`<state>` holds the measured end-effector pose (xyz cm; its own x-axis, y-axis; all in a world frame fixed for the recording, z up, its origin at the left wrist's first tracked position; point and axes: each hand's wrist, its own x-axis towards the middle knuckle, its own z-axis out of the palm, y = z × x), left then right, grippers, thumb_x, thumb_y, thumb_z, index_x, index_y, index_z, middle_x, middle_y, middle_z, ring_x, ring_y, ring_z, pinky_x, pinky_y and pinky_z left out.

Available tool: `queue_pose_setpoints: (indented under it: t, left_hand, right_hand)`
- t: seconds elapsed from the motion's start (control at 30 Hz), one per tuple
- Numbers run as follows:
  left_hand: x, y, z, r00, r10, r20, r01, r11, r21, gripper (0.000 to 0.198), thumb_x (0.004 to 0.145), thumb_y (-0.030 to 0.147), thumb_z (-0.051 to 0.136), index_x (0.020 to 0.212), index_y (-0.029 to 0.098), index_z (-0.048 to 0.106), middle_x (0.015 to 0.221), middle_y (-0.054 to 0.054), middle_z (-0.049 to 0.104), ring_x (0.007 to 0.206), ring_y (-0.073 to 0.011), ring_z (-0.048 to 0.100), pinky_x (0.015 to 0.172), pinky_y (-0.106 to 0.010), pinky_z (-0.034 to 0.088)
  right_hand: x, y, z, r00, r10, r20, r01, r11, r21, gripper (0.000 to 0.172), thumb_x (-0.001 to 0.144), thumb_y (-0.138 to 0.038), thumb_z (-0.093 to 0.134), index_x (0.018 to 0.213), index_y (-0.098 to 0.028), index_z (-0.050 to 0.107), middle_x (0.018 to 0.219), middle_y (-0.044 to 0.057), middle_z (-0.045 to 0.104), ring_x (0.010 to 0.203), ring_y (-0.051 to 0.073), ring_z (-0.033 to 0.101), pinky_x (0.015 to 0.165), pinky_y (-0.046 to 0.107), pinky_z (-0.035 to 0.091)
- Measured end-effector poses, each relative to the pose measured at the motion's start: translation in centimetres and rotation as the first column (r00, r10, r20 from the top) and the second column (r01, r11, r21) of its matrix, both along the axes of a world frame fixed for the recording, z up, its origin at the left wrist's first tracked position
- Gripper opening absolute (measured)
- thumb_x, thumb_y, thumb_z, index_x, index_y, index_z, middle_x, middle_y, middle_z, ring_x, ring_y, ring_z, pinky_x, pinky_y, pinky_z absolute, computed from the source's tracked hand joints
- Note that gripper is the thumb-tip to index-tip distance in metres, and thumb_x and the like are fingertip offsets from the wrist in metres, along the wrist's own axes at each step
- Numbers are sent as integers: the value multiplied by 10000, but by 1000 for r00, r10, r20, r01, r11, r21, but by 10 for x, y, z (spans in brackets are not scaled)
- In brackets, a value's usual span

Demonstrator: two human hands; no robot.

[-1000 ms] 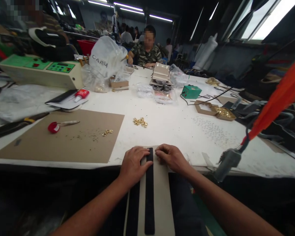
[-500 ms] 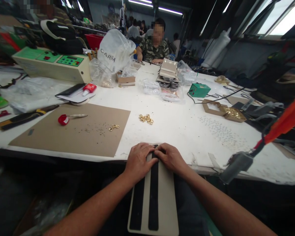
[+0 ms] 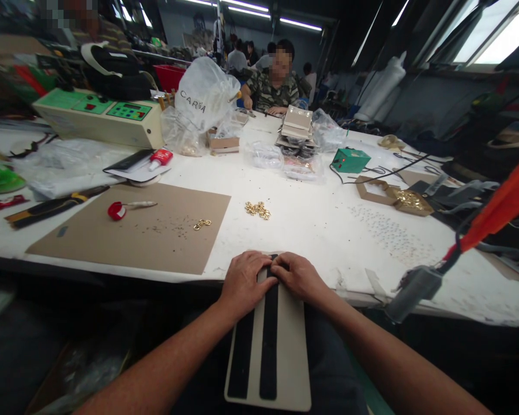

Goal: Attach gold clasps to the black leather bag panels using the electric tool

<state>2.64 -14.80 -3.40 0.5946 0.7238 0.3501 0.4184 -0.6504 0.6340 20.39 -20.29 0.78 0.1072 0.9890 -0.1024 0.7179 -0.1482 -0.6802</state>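
Observation:
A beige board (image 3: 292,351) with two black strips leans from the table edge down to my lap. My left hand (image 3: 247,282) lies over its upper end, fingers bent around the top of the right-hand black strip (image 3: 269,346). Against it, my right hand (image 3: 297,276) pinches at the same strip top, fingertips touching those of the left. Whatever is between the fingertips is too small to make out. Beyond the hands lies a small pile of gold rings (image 3: 258,210). A few more gold rings (image 3: 202,224) rest on a brown sheet (image 3: 190,253) at the left.
An orange-wrapped cord with a grey metal tool (image 3: 415,294) hangs at the right. Farther back stand a green box (image 3: 350,160), an open carton (image 3: 376,190), a stack of beige pieces (image 3: 296,124) and a control unit (image 3: 99,118). A person (image 3: 272,86) sits across the table.
The view has shifted slightly, so the things at the left appear a little farther right. Both hands keep nearly the same position on the board, whose lower end has moved slightly left and up.

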Motion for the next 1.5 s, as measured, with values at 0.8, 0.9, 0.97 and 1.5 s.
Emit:
queue_pose_setpoints:
  t: [0.8, 0.9, 0.97, 1.5]
  left_hand:
    - [3, 4, 16, 995, -28, -95, 34, 997, 63, 248, 800, 276, 864, 1036, 272, 788, 1193, -33, 799, 1186, -297, 673, 1019, -523, 514]
    - [5, 6, 18, 993, -32, -115, 38, 998, 51, 239, 790, 284, 867, 1015, 282, 787, 1174, -23, 799, 1167, -293, 671, 1011, -518, 500]
    - [6, 6, 18, 992, -27, -121, 33, 999, 44, 250, 773, 274, 875, 1005, 281, 782, 1162, -19, 798, 1155, -292, 667, 1006, -513, 492]
    - [10, 1, 9, 998, 55, -30, -55, 998, -1, 269, 731, 253, 914, 933, 269, 737, 1135, -5, 789, 1139, -288, 655, 997, -499, 450]
  right_hand:
    - [45, -125, 18, 730, -658, -185, 651, 587, 481, 412, 900, -529, 668, 1145, -199, 703, 1031, 88, 732, 888, 250, 700, 853, 394, 552]
    - [84, -175, 9, 447, -888, -106, 793, 339, 506, 657, 816, -575, 746, 1328, -177, 642, 1176, 140, 710, 981, 316, 711, 930, 474, 536]
    - [112, -188, 1, 353, -933, -73, 844, 283, 456, 833, 762, -609, 769, 1432, -152, 578, 1287, 184, 671, 1053, 359, 702, 946, 501, 528]
    - [3, -33, 36, 541, -98, -835, 627, 709, 323, 346, 864, -491, 805, 1024, -246, 620, 699, -60, 609, 607, 138, 631, 731, 352, 602]
